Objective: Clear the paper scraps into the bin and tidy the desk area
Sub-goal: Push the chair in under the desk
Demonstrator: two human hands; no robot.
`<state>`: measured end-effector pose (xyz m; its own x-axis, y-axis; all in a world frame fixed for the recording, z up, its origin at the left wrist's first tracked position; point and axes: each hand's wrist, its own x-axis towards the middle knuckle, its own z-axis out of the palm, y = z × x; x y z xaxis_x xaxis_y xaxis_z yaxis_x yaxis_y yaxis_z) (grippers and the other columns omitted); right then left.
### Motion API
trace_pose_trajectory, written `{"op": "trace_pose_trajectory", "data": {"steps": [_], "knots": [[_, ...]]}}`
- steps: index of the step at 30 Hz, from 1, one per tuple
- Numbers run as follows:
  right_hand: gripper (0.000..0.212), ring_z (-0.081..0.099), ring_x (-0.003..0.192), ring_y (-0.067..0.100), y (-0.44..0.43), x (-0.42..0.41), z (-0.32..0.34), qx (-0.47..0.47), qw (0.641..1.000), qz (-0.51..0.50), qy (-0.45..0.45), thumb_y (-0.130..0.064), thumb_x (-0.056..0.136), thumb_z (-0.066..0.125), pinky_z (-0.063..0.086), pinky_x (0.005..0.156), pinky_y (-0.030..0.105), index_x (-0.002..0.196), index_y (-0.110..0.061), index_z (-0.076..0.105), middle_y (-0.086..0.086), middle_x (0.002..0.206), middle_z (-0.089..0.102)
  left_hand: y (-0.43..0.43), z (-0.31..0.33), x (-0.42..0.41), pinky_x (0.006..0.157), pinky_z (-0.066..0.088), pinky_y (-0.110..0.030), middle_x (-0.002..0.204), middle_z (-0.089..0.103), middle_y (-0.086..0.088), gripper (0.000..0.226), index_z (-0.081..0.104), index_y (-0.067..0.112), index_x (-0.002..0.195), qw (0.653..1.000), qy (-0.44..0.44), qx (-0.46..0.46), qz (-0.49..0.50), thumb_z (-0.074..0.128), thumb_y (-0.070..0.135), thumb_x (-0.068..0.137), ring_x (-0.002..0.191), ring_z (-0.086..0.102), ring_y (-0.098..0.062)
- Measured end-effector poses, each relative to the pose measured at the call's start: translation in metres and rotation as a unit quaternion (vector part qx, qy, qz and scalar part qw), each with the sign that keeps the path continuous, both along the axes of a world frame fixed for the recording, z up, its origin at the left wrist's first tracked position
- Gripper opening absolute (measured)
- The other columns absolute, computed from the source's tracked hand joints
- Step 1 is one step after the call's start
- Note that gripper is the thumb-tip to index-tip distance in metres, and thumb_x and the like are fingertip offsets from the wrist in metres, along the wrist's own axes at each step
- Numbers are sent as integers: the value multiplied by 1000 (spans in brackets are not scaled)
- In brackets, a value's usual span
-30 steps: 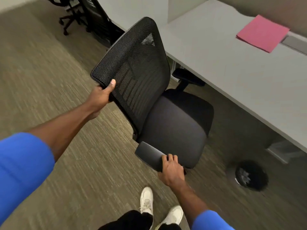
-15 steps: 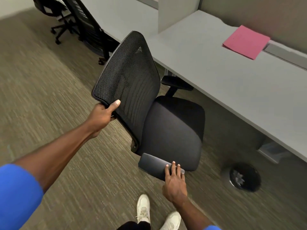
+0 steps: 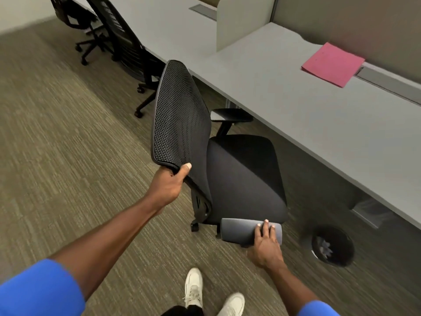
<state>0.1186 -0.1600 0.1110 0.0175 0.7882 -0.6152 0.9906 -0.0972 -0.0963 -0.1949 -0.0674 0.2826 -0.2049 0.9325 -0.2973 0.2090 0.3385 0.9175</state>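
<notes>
Your left hand point(image 3: 167, 185) is clenched on the top edge of the chair's mesh backrest point(image 3: 180, 115), thumb over the rim. Your right hand point(image 3: 265, 246) lies flat on the near armrest point(image 3: 239, 231), fingers spread, not gripping. Further right, the bin point(image 3: 332, 246) stands on the carpet point(image 3: 68, 144) by the desk point(image 3: 319, 115), paper scraps point(image 3: 324, 246) inside it. A pink folder point(image 3: 332, 63) lies on the desk's far side.

Both arms reach forward — left hand point(image 3: 167, 187) curled in a grip, right hand point(image 3: 265, 245) flat, fingers extended.
</notes>
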Motion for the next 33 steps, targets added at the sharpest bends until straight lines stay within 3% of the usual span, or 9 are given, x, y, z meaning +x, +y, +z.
{"op": "trace_pose_trajectory", "data": {"steps": [5, 8, 13, 19, 21, 23, 25, 29, 33], "knots": [[87, 22, 157, 43, 17, 4, 29, -14, 999, -25, 40, -50, 92, 69, 41, 121, 50, 159, -11, 31, 26, 171, 16, -11, 6, 45, 101, 59, -48, 104, 80, 2, 33, 76, 17, 101, 998, 51, -7, 28, 66, 49, 97, 101, 75, -19], [88, 21, 160, 39, 24, -13, 49, 31, 995, -28, 87, -44, 93, 70, 40, 122, 50, 164, -16, 27, 22, 173, 18, -19, 15, 78, 94, 60, -48, 93, 79, -6, 35, 75, 8, 89, 996, 76, -22, 49, 66, 40, 99, 94, 74, -29], [92, 30, 156, 31, 38, -55, 87, 126, 975, -62, 175, -47, 91, 71, 43, 120, 52, 164, -14, 25, 10, 170, 31, -31, 19, 138, 90, 58, -38, 97, 81, -12, 38, 78, 4, 92, 992, 105, -44, 50, 63, 39, 98, 98, 76, -33], [38, 57, 126, 27, 43, -54, 123, 312, 917, -165, 186, -35, 102, 58, 57, 91, 48, 138, -23, 53, -1, 132, 61, -49, 9, 170, 86, 60, -37, 102, 82, -9, 56, 81, 13, 106, 961, 254, -30, -103, 55, 63, 99, 99, 77, -29], [42, 60, 121, 26, 41, -45, 130, 351, 899, -191, 177, -35, 97, 63, 58, 88, 48, 137, -22, 58, 0, 129, 65, -52, 9, 162, 86, 62, -36, 104, 83, -4, 58, 80, 18, 114, 957, 229, 1, -179, 60, 69, 94, 100, 78, -22], [50, 60, 120, 26, 37, -33, 133, 378, 890, -196, 161, -37, 91, 68, 58, 85, 45, 137, -21, 59, 1, 130, 65, -52, 16, 145, 81, 62, -33, 96, 81, -3, 75, 78, 17, 102, 960, 181, -2, -213, 63, 87, 78, 95, 78, -21], [57, 63, 118, 26, 33, -21, 137, 404, 879, -212, 141, -37, 85, 75, 59, 80, 44, 138, -22, 58, 2, 130, 65, -50, 24, 123, 79, 61, -36, 92, 75, -2, 87, 66, 22, 96, 955, 210, 30, -209, 59, 102, 60, 91, 73, -22], [65, 67, 113, 23, 22, -14, 150, 473, 844, -222, 122, -29, 79, 80, 63, 79, 45, 139, -22, 57, 1, 127, 67, -25, 34, 68, 97, 61, -48, 140, 65, -6, 119, 44, 18, 146, 941, 267, 124, -164, 61, 101, 62, 123, 67, -22], [64, 66, 119, 26, 8, -18, 168, 548, 797, -212, 136, -40, 90, 76, 58, 95, 42, 143, -11, 57, 9, 134, 67, 32, 46, 23, 112, 53, -55, 165, 35, -12, 126, 24, 15, 159, 912, 310, 215, -163, 58, 98, 70, 147, 48, -32]]}}
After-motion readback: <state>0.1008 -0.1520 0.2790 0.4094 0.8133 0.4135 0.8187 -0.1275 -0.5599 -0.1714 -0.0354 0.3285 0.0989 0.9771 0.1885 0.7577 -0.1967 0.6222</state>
